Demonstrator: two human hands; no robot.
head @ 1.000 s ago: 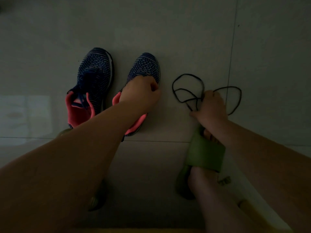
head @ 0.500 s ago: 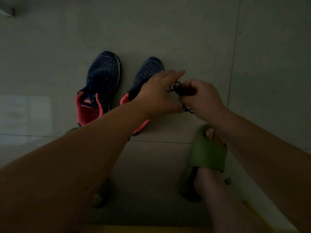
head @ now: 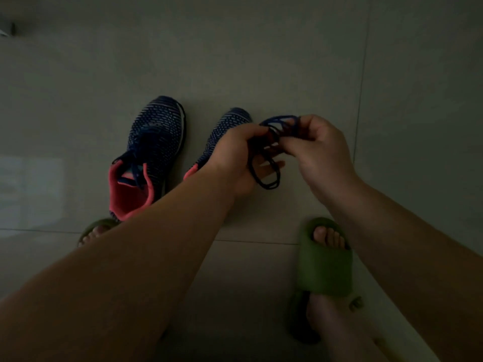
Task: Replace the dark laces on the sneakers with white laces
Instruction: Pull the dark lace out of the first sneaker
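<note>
Dark lace [head: 264, 176], already pulled free of its shoe, is held in the air between both hands, above the tiled floor [head: 261, 61] and just to the right of the right sneaker [head: 230, 124]. The left hand [head: 235, 158] has thumb and fingers curled round one part of the bundle, with several loops hanging below the palm. The right hand [head: 317, 150] pinches the upper loops between thumb and curled fingers, close against the left hand. Both hands therefore hold the same lace, apparently gathering it into a coil. The right sneaker lies largely hidden behind the left forearm; its eyelets cannot be seen, so it is a judgement, not an observation, that the loose lace came from it. The left sneaker [head: 151, 152] stands just beside it on the floor, toe pointing away, and its dark lace [head: 137, 168] is threaded across the tongue, so that removal is not yet done. No white laces are visible anywhere in the dim view. Estimated progress: one of two dark laces removed; remaining work covers stowing the held lace, unlacing the left sneaker, and threading white laces through both. The person's feet, in green slippers [head: 324, 267], rest on the floor nearer the camera.
</note>
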